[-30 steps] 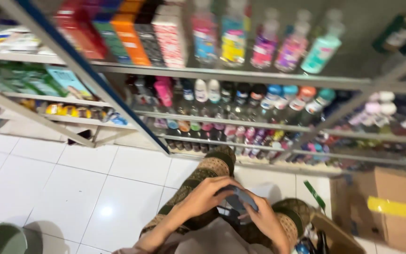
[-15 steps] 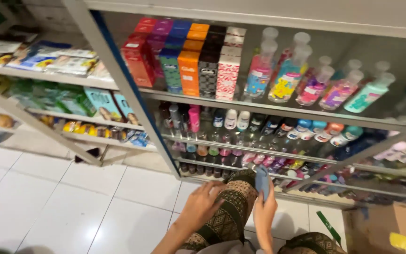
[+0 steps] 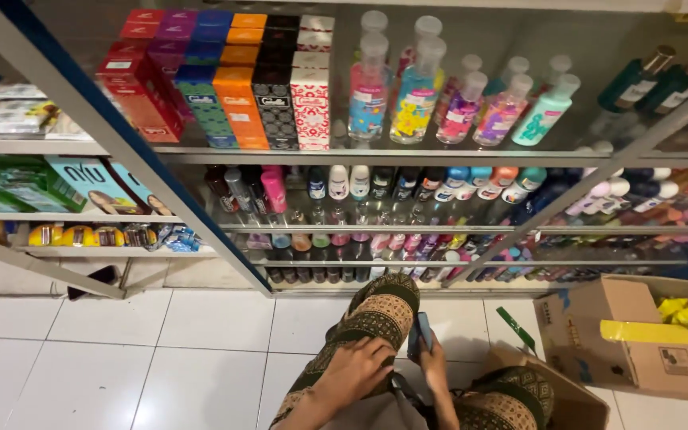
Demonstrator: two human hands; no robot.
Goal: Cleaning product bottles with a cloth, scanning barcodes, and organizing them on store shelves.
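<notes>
Below the glass shelves (image 3: pixel 376 155), I sit with one knee (image 3: pixel 380 306) raised over the white tile floor (image 3: pixel 121 358). My right hand (image 3: pixel 433 368) is closed around a dark phone (image 3: pixel 421 333), held upright just beside the knee. My left hand (image 3: pixel 353 368) rests fingers curled on my patterned trousers (image 3: pixel 360 326), holding nothing. To handle the phone well, I judge it needs a firmer wrap low on its body and support from the free hand. A cardboard box (image 3: pixel 639 350) stands near, to my right.
</notes>
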